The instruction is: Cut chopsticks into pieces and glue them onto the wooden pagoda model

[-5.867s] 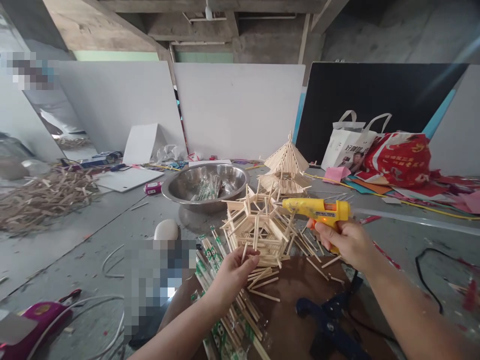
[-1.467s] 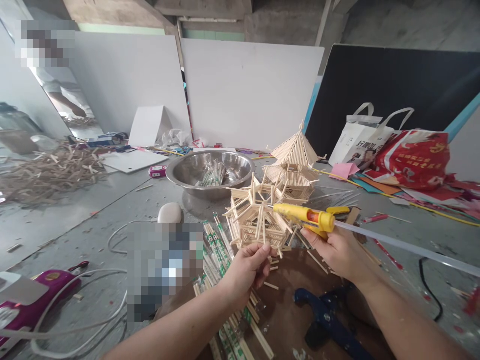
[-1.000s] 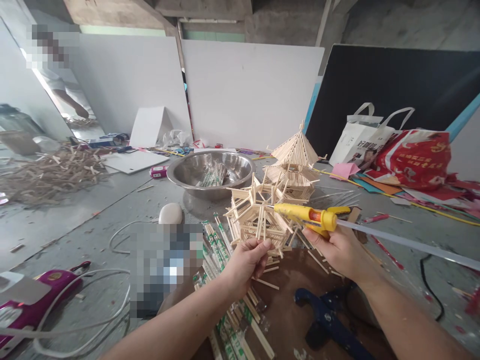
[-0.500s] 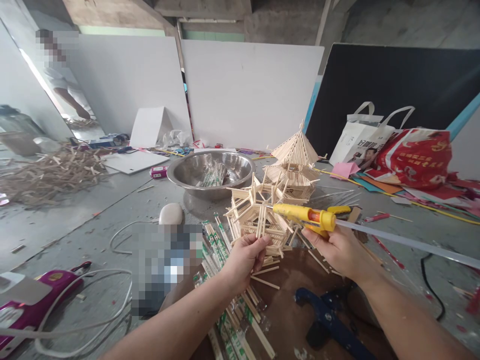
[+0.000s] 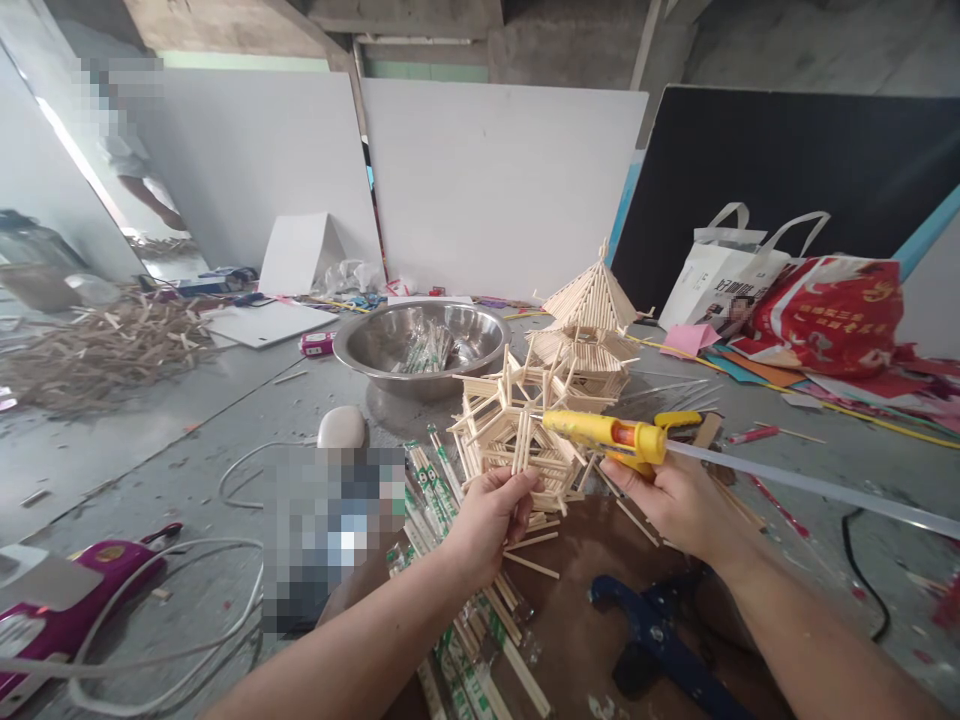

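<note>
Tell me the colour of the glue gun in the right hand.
Yellow glue gun, orange band; head view.

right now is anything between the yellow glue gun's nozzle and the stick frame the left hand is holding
Nothing visible. The yellow glue gun in the right hand has its nozzle right at the pale wooden stick frame, which the left hand grips from below.

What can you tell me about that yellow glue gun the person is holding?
The yellow glue gun looks like plastic, with an orange band near the rear of its barrel. The right hand grips it from below, barrel level and nozzle pointing left, its tip at the open stick frame that the left hand steadies. A long clear glue stick juts out behind it toward the right.
</note>
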Tool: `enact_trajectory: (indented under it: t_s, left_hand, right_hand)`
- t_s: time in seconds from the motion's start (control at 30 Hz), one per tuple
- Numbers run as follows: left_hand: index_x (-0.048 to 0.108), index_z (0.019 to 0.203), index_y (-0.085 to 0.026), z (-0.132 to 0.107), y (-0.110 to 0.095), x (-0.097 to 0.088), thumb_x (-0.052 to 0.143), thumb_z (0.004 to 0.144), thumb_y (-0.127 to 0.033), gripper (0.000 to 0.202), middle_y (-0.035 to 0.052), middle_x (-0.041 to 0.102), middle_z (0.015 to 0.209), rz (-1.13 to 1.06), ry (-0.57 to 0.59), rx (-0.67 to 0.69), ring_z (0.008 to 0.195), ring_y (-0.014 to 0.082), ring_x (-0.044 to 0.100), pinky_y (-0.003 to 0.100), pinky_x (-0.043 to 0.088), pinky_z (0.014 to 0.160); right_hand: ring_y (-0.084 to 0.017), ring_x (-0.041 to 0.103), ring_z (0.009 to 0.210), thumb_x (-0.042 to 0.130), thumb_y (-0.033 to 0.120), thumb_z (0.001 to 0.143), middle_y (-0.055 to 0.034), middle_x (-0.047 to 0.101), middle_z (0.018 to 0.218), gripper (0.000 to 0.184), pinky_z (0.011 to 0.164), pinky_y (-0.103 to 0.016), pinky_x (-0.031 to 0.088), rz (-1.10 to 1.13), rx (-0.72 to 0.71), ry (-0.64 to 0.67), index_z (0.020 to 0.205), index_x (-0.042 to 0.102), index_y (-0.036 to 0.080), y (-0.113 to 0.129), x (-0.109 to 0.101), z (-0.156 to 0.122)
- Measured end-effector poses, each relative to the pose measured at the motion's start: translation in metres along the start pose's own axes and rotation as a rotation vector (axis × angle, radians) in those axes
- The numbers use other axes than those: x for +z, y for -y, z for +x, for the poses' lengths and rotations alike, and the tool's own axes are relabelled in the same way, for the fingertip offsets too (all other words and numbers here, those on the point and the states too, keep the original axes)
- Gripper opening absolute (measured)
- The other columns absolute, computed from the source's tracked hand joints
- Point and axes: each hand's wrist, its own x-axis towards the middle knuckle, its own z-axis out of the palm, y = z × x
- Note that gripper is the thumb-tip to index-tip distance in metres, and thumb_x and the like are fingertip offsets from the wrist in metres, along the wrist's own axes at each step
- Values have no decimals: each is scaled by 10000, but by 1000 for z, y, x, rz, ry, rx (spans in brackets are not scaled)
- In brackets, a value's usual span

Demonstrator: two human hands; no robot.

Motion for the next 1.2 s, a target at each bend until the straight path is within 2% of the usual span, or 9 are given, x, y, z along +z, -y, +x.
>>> enact_trajectory:
  t_s: [0.2, 0.57, 0.8, 1.2]
  left_hand:
    - [522, 629, -135, 1, 0, 1, 603, 639, -386, 264, -69, 379, 389, 4, -6, -11, 316, 29, 293, 169, 157, 332]
    - [479, 624, -153, 2, 0, 0, 608, 640, -406, 285, -76, 382, 406, 15, 19, -10, 312, 27, 291, 172, 145, 331]
    - [506, 636, -146, 0, -4, 2, 607, 643, -379, 254, -74, 383, 392, 11, 5, -8, 303, 29, 298, 175, 148, 327]
    - [521, 651, -138, 1, -3, 3, 622, 613, -389, 273, -77, 366, 387, -1, -4, -11, 299, 26, 286, 173, 131, 322]
  right_hand:
    - [-221, 575, 924, 434, 404, 789, -70, 638, 964, 318, 765, -301, 464, 11, -18, -30, 1004, 557, 205, 0, 2, 1]
    - [-231, 577, 908, 424, 418, 794, -65, 649, 924, 318, 801, -340, 446, 34, -6, -15, 992, 550, 204, 0, -1, 2]
    - [-224, 566, 935, 408, 416, 803, -65, 641, 960, 324, 806, -326, 441, 15, 1, 11, 996, 563, 206, 1, -1, 2]
    - [-231, 575, 925, 410, 417, 799, -73, 644, 935, 327, 773, -319, 461, -20, -6, -21, 995, 558, 201, 0, 1, 1]
